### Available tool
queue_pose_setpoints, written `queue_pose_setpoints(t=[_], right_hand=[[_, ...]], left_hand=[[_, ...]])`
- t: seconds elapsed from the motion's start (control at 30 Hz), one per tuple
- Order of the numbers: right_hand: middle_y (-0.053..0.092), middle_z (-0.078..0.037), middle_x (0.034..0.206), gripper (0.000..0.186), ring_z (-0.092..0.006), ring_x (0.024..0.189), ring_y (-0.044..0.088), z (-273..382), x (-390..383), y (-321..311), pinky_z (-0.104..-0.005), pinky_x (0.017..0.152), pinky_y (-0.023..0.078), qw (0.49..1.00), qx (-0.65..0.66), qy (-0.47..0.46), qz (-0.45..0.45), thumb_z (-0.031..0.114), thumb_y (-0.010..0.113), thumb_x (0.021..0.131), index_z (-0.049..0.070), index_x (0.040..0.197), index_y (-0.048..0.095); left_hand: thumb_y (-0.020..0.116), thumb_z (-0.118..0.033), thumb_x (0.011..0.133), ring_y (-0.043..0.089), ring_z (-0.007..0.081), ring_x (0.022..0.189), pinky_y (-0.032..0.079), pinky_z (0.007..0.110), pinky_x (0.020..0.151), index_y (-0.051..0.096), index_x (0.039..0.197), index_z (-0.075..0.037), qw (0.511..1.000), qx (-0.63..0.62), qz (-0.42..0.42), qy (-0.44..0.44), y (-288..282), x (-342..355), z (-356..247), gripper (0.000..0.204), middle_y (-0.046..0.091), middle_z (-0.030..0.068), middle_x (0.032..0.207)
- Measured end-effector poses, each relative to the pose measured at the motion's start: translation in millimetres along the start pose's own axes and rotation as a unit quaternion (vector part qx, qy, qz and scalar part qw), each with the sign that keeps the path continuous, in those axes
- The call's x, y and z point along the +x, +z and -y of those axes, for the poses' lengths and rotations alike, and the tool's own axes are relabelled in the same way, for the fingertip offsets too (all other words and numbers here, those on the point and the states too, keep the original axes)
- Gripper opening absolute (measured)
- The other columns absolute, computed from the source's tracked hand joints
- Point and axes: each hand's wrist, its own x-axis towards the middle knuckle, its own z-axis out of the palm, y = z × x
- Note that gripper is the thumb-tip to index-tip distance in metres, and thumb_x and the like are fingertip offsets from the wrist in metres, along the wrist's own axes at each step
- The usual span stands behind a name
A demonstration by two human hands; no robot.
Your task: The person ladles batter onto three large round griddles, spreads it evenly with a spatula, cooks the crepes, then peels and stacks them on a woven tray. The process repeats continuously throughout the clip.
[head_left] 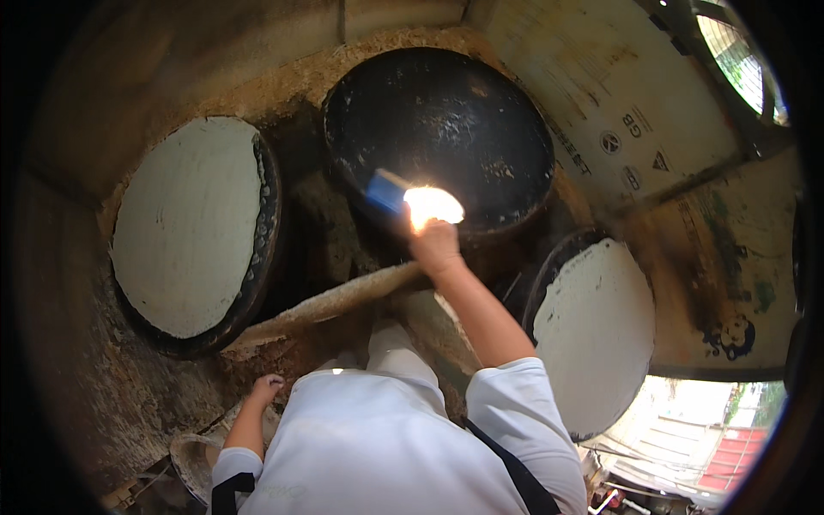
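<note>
A large round black griddle [438, 120] lies ahead of me. My right hand [436, 245] reaches over its near edge, closed on a blue flat tool [386, 191] that is blurred; a bright glare hides part of it, and I cannot tell whether it touches the surface. Round griddles on the left [268, 215] and right [542, 283] each carry a pale spread layer [184, 227]. My left hand [268, 386] hangs low at the left, beside my body, fingers curled; anything inside it is too small to make out.
Stained panels [601, 94] with printing surround the griddles. A pale, curved ledge [326, 305] runs between me and the middle griddle. A pale rounded container [193, 455] sits at the lower left. Bright openings show at the upper right and lower right.
</note>
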Motion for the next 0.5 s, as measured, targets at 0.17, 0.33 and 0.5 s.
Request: queue_pose_setpoints(t=[0.17,0.33,0.5], right_hand=[[0.065,-0.018,0.086,0.024,-0.0361,0.078,0.064,-212,67,-44,-0.0464,0.068,0.049,0.94,-0.021,0.34,0.016,0.008,0.049,0.079,0.013,0.102,0.054],[0.064,-0.015,0.077,0.018,-0.0348,0.063,0.063,-227,96,-44,-0.0454,0.058,0.049,0.963,-0.009,0.27,0.002,0.009,0.049,0.079,0.011,0.096,0.056],[0.061,-0.017,0.094,0.025,-0.0305,0.085,0.061,-70,88,-18,-0.0411,0.073,0.05,0.963,0.124,-0.235,0.04,0.019,0.047,0.084,0.008,0.102,0.059]], left_hand=[[0.054,-0.002,0.082,0.058,0.0186,0.06,0.048,0.032,0.055,0.062,0.094,0.002,0.971,-0.202,-0.056,-0.117,-7,-28,16,0.014,0.063,0.0131,0.077],[0.055,-0.003,0.078,0.055,0.0181,0.052,0.045,0.034,0.047,0.065,0.088,0.0,0.958,-0.261,-0.048,-0.109,30,-47,-9,0.014,0.062,0.0109,0.067],[0.056,-0.004,0.079,0.061,0.0144,0.064,0.048,0.028,0.055,0.066,0.093,-0.002,0.995,-0.045,0.029,-0.084,50,-38,-91,0.018,0.066,0.0068,0.076]])
